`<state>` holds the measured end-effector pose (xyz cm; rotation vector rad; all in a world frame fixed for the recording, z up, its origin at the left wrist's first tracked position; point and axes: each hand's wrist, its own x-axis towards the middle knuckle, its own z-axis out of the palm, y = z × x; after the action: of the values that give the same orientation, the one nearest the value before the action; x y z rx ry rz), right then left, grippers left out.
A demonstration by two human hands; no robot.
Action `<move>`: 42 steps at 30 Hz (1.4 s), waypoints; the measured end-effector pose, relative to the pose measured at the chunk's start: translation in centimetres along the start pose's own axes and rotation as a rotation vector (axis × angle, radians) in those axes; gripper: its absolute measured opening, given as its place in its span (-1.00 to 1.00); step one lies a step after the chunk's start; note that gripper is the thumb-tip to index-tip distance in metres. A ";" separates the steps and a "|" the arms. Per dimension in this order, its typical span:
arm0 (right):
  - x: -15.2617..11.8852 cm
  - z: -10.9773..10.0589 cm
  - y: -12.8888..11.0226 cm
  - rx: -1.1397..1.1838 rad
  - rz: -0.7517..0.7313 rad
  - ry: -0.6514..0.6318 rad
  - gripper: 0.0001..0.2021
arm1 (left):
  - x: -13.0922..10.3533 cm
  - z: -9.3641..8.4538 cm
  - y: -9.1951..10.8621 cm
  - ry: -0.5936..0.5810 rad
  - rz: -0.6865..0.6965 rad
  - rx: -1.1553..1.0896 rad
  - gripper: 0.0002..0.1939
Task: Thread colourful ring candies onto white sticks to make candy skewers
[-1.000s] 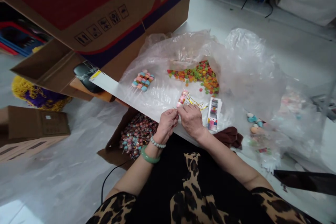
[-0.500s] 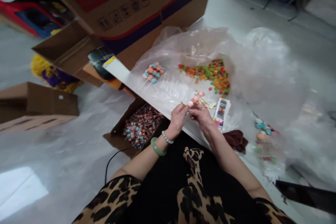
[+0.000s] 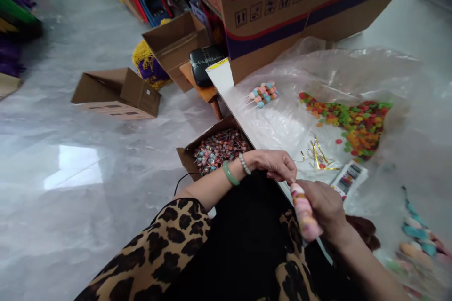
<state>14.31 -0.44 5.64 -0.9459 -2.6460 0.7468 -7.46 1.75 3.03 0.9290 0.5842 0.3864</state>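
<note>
A pink, white and orange marshmallow skewer (image 3: 304,214) hangs at a tilt over my lap, beside the table edge. The fingers of my right hand (image 3: 326,204) are closed around its upper end, partly hidden behind it. My left hand (image 3: 277,165) is pinched shut, its fingertips meeting the right fingers at the top of the skewer; what they pinch is too small to make out. Gold twist ties (image 3: 319,155) lie on the plastic-covered table beyond the hands. Farther back is a cluster of finished-looking marshmallow skewers (image 3: 263,94) in pink, blue and brown.
A heap of colourful ring gummies (image 3: 356,122) lies on the plastic sheet (image 3: 282,127). A stack of printed labels (image 3: 348,178) is beside my right hand. Below the table edge, left, stands an open carton (image 3: 185,157) of wrapped sweets. A large cardboard box (image 3: 268,14) stands behind.
The view has swung left. Both hands have drawn back from over the table toward my body with the marshmallow skewer, which now points down toward me. The gold ties are uncovered.
</note>
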 end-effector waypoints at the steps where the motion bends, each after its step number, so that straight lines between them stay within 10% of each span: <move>1: 0.2 0.0 -0.2 -0.115 -0.120 -0.020 -0.80 | -0.4 -0.1 0.7 0.003 -0.022 0.138 -0.82; 3: 1.4 -0.2 -0.2 -0.289 -0.263 -0.066 -0.78 | -1.0 0.4 2.0 0.134 0.002 0.417 -0.90; 6: 4.6 -0.6 0.2 -0.243 -0.061 0.044 -0.77 | -0.5 2.5 2.8 0.648 0.297 0.644 -0.81; 9: 7.7 -0.3 0.7 0.187 0.269 0.268 -0.71 | 0.8 4.6 1.6 1.044 0.529 0.484 -0.93; 12: 9.1 1.1 1.1 0.547 0.360 0.345 -0.71 | 1.4 4.4 -0.2 1.172 0.529 0.029 -0.74; 16: 7.4 3.0 1.3 0.577 0.357 0.344 -0.79 | 0.5 2.1 -1.9 0.557 0.033 -0.512 -0.35; 19: 5.4 3.4 1.3 0.498 0.278 0.252 -0.82 | -0.6 1.5 -2.7 0.388 -0.139 -0.437 -0.30; 26: 3.8 4.0 2.0 1.115 0.595 -0.144 -0.84 | -1.5 2.4 -2.2 0.653 0.107 0.798 -0.69; 30: 2.7 3.7 1.8 0.829 0.626 -0.117 -0.86 | -3.0 2.5 -2.4 0.622 0.110 1.333 -0.81; 37: -2.4 -1.0 6.0 -0.222 1.107 0.207 -0.70 | -7.6 1.6 -3.9 0.901 -0.644 1.681 -0.65; 42: -4.6 0.1 10.4 -0.135 1.216 0.267 -0.61 | -4.0 3.4 -2.9 0.929 -0.347 1.508 -0.64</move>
<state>23.22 3.45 -0.24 -2.4957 -1.6828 0.5383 -8.25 -4.17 3.40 2.0279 1.9994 -0.0473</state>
